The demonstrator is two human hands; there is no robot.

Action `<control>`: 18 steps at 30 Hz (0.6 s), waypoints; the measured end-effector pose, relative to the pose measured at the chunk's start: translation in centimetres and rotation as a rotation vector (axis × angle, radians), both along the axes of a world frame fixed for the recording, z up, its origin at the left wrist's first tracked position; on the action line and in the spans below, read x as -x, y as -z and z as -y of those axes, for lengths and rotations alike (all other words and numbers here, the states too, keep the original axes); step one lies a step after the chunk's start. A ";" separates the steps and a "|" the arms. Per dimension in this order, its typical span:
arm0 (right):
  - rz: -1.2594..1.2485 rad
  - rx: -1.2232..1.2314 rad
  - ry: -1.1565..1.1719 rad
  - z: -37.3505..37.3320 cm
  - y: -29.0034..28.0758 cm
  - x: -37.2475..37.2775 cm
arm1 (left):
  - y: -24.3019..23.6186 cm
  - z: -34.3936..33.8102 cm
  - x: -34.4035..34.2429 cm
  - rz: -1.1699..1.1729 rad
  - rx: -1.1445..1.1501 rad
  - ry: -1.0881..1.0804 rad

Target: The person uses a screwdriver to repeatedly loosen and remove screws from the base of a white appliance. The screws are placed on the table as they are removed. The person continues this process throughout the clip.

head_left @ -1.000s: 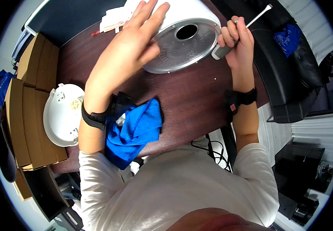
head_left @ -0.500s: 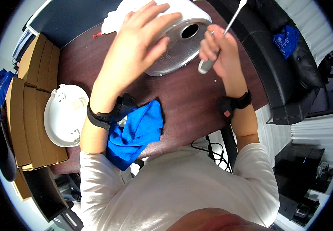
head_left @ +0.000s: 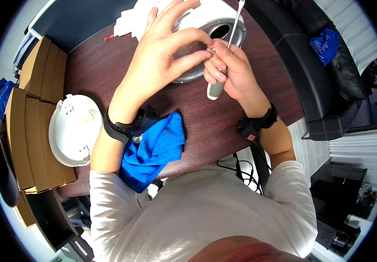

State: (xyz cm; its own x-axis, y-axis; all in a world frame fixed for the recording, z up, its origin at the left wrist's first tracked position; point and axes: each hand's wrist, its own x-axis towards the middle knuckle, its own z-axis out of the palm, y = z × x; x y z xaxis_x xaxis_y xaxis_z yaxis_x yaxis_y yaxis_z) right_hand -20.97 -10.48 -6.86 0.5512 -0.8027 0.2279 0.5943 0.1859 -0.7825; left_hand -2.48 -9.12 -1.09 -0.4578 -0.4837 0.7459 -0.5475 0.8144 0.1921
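My right hand [head_left: 234, 72] is closed around the grey handle of a screwdriver [head_left: 216, 90], whose metal shaft points up and away. A small shiny metal piece [head_left: 213, 49], perhaps a screw, sits at this hand's thumb and fingertip. Reaching in from the left, my left hand [head_left: 164, 48] has its index finger and thumb apart at either side of that piece, its other fingers spread. Beneath both hands lies a rounded white housing [head_left: 208, 9] with a round metal plate [head_left: 190, 49], partly hidden by them. A dark round hole [head_left: 220, 30] opens in the plate.
A blue cloth [head_left: 153, 150] lies by my left forearm. Left of it, a white round cover [head_left: 73, 135] leans near several cardboard boxes [head_left: 35, 135]. White cloth or paper [head_left: 125, 24] and a small red item [head_left: 108, 38] lie behind. A black sofa [head_left: 299, 65] borders the table's right.
My right hand has moved left with the screwdriver, meeting my left fingertips. The screwdriver stands steeper. My left hand has shifted slightly right, and the housing appears a little farther right.
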 end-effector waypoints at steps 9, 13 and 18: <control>0.000 -0.019 0.058 -0.7 0.1 -0.9 | 0.3 0.2 0.2 -0.048 0.021 0.024; -0.121 0.103 0.234 -1.0 -0.2 -0.8 | 0.3 0.0 0.1 -0.032 0.021 -0.002; -0.270 0.277 0.392 -1.2 -0.3 -0.6 | 0.3 0.0 0.1 -0.043 0.002 -0.012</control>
